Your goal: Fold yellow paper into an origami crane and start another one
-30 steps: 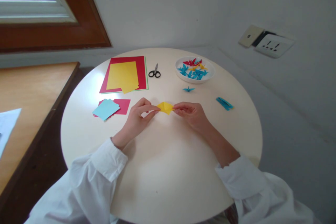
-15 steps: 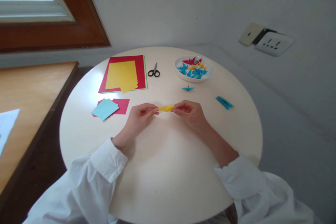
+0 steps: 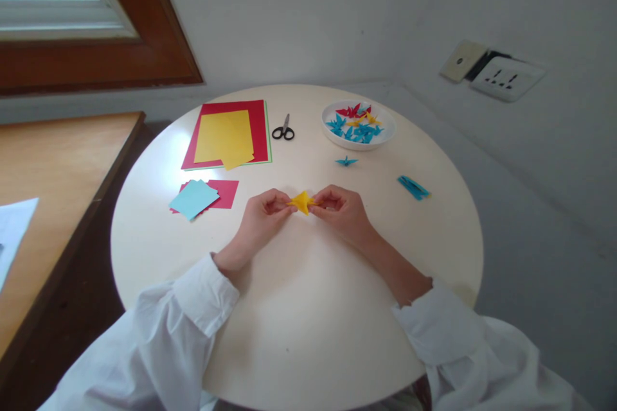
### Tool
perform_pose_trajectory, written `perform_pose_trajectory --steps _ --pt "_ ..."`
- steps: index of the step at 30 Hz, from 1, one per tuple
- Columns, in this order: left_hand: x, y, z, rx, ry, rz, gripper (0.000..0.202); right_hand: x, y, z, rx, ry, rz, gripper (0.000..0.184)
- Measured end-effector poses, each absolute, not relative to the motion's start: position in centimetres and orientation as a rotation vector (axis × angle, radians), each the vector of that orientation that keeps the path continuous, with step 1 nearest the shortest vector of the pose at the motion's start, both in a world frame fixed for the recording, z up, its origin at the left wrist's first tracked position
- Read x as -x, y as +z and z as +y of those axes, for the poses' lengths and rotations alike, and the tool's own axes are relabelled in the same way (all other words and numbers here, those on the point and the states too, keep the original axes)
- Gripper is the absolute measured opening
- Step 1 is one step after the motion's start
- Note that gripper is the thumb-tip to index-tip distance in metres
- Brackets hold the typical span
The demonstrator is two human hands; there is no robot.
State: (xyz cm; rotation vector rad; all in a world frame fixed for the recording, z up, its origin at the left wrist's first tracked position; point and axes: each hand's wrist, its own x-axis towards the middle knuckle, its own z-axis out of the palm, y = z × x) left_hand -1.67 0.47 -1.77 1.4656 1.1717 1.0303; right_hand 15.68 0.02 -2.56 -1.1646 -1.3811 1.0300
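Note:
Between my two hands is a yellow origami crane [image 3: 303, 203], its folded body spread out to a pointed, diamond-like shape. My left hand [image 3: 265, 215] pinches one end of it between thumb and fingers. The opposite end is pinched the same way by my right hand [image 3: 343, 213]. Both hands are over the middle of the round white table [image 3: 308, 308]. A small blue paper crane [image 3: 346, 162] stands just beyond my right hand. Behind that, a white dish [image 3: 359, 144] holds several red, yellow and blue paper cranes [image 3: 362, 133].
Small scissors [image 3: 283, 131] with black handles lie beside stacked yellow sheets [image 3: 223, 135] and red sheets [image 3: 260, 135]. Light blue squares [image 3: 195, 199] overlap pink ones [image 3: 226, 194] left of my hands. Folded blue strips [image 3: 413, 187] lie at right. A wooden desk [image 3: 67, 160] stands left.
The yellow crane has gone from a narrow, flat strip to a wider, opened shape. My hands have drawn slightly closer together, both still pinching its ends.

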Motion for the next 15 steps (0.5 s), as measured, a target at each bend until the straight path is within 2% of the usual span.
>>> perform_pose_trajectory --steps 7,15 --pt "1.2 -1.7 0.4 -1.395 1.146 1.075 0.021 -14.8 -2.6 -0.1 1.075 1.048 -1.326 0.020" --pt "1.2 -1.7 0.2 -1.299 1.016 1.040 0.015 -14.2 -3.0 -0.1 1.023 1.083 -1.250 0.030"
